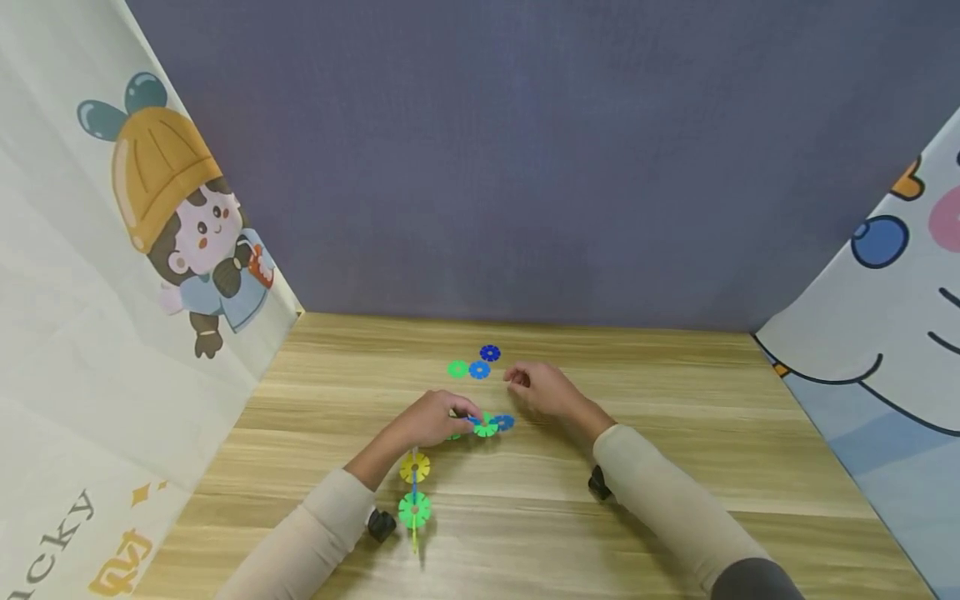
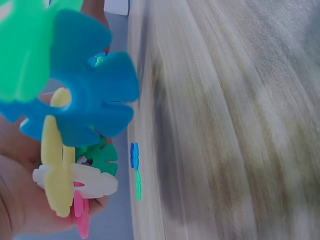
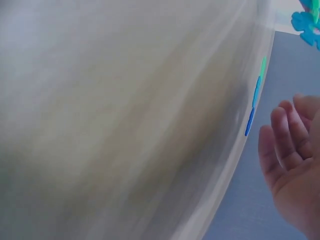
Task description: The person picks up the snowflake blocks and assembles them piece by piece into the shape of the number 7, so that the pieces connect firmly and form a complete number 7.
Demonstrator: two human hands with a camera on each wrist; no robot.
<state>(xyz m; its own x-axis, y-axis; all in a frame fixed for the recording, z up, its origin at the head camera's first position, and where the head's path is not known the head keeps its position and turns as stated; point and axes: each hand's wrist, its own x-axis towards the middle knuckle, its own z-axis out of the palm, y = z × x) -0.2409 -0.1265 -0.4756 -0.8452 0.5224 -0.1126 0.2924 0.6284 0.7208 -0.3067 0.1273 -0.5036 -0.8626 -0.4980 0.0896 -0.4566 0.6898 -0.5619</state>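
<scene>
A linked chain of flower-shaped, notched plastic discs [image 1: 415, 510] in green, blue, yellow, white and pink is in the left hand [image 1: 435, 419], whose grip pinches it near its far end, thumb and fingertips closing beside a green disc [image 1: 486, 425] with a blue disc [image 1: 504, 423] slotted to its right. From there the chain runs behind the hand and on toward the person; whether its near end touches the wood-grained worktop [image 1: 675, 517] cannot be told. The right hand [image 1: 547, 389] is near the chain's far end but apart from it, its grip loosely curled with nothing in it. As for progress, a good run of discs is already slotted together, neighbours set crosswise in the parts that show, though the hand hides some of the middle, so no full count is possible. Three discs lie flat on the worktop, unjoined to the chain: a bright green loose disc [image 1: 457, 369], a mid-blue loose disc [image 1: 479, 369] just beside it, and a dark blue loose disc [image 1: 490, 353] beyond. Judging by these, the linking looks well advanced, with those three left over.
</scene>
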